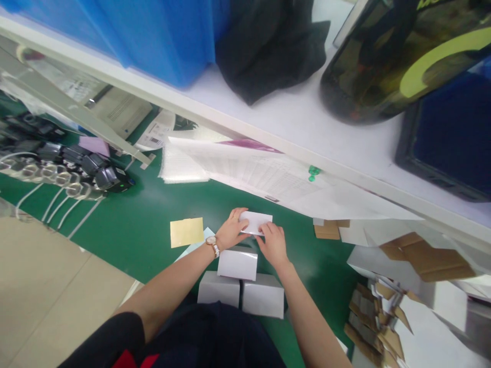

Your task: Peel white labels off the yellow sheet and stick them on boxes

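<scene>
Both hands are on a small white box (pixel 258 223) above the green table (pixel 153 214). My left hand (pixel 232 228), with a watch at the wrist, grips the box's left end, thumb on top. At its right end, my right hand (pixel 273 242) pinches the near edge. Three more white boxes are close to my body: one (pixel 238 264) just below my hands, and two side by side, the left one (pixel 219 289) and the right one (pixel 263 296). Left of my left hand lie a yellow paper pad (pixel 186 232) and a light blue sheet (pixel 195 246), partly hidden by my forearm.
A white shelf (pixel 230 110) crosses above, bearing a blue bin (pixel 153 41), a black cloth (pixel 268 51) and a dark container (pixel 364 76). Black devices with cables (pixel 57 163) stand at the left. Flattened cardboard boxes (pixel 429 255) are piled at the right.
</scene>
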{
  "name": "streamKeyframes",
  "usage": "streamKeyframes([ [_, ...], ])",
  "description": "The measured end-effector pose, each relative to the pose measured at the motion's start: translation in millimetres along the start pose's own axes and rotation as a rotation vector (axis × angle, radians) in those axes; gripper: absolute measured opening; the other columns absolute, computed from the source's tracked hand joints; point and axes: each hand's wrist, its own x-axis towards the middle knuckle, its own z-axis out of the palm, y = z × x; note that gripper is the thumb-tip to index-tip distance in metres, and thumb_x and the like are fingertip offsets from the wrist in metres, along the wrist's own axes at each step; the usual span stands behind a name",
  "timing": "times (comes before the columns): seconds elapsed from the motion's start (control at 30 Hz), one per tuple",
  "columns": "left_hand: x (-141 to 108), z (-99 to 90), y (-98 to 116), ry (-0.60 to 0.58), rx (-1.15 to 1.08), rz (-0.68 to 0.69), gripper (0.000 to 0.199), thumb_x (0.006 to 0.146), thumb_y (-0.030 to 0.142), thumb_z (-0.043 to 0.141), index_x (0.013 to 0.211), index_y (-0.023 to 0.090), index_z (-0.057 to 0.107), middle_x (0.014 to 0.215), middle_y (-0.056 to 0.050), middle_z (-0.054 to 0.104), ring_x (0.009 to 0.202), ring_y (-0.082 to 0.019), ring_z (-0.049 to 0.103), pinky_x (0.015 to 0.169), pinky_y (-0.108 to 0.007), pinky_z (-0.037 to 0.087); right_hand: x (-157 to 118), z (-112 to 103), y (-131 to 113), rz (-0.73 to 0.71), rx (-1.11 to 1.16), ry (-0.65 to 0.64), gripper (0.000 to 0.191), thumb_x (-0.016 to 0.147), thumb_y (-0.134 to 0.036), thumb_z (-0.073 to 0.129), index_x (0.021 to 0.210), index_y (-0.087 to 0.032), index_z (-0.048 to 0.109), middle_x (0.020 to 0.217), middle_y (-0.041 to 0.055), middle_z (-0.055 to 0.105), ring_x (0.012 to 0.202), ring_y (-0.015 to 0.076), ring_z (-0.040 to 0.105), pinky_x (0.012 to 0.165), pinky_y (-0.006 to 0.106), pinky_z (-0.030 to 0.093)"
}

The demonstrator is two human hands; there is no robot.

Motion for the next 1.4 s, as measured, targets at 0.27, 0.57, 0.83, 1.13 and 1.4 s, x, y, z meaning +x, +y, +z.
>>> streamKeyframes([
  [0.27, 0, 2.2, -1, 0.007, 0.003, 0.02, 0.016, 0.084, 0.024, 0.074, 0.087, 0.016, 0.061, 0.146, -0.017, 0.033, 0.131, -0.036, 0.036, 0.109, -0.055, 0.041, 1, -16, 6, -0.071, 0.099, -0.051, 0.014, 0.09, -0.024, 0.064, 0.102, -0.022, 0.057, 0.098, 0.0024, 0.065, 0.092, 0.0211, 0.06, 0.085, 0.034, 0.036],
  [0.57, 1, 1.8, -2, -0.018, 0.031, 0.023, 0.015, 0.08, 0.017, 0.075, 0.088, 0.016, 0.062, 0.144, -0.015, 0.033, 0.13, -0.036, 0.036, 0.108, -0.055, 0.042, 22, -24, -12, -0.049, -0.143, -0.128, 0.031, 0.091, -0.049, 0.068, 0.094, -0.02, 0.061, 0.093, 0.0042, 0.069, 0.086, 0.0224, 0.062, 0.075, 0.035, 0.03],
  [0.83, 3, -2.5, -3, -0.035, 0.001, 0.006, 0.022, 0.082, 0.023, 0.076, 0.08, 0.017, 0.056, 0.141, -0.015, 0.036, 0.127, -0.034, 0.039, 0.103, -0.051, 0.046, 24, -21, -10, -0.071, -0.232, -0.16, 0.024, 0.095, -0.043, 0.063, 0.096, -0.02, 0.061, 0.094, 0.0054, 0.068, 0.085, 0.0228, 0.061, 0.075, 0.036, 0.029],
  [1.13, 4, -4.2, -1, -0.04, -0.032, -0.023, 0.021, 0.082, 0.02, 0.076, 0.08, 0.017, 0.055, 0.14, -0.015, 0.039, 0.126, -0.034, 0.04, 0.102, -0.05, 0.047, 17, -14, -7, -0.105, -0.235, -0.158, 0.014, 0.097, -0.032, 0.058, 0.096, -0.019, 0.06, 0.096, 0.0073, 0.065, 0.087, 0.0234, 0.059, 0.078, 0.036, 0.03],
  [1.4, 4, -6.8, 1, -0.036, -0.05, -0.036, 0.024, 0.078, 0.02, 0.078, 0.081, 0.018, 0.055, 0.142, -0.015, 0.039, 0.128, -0.034, 0.04, 0.102, -0.051, 0.047, 15, -21, 0, -0.098, -0.094, -0.176, 0.003, 0.091, -0.02, 0.062, 0.093, -0.022, 0.06, 0.096, 0.0027, 0.064, 0.088, 0.0199, 0.059, 0.078, 0.033, 0.032],
])
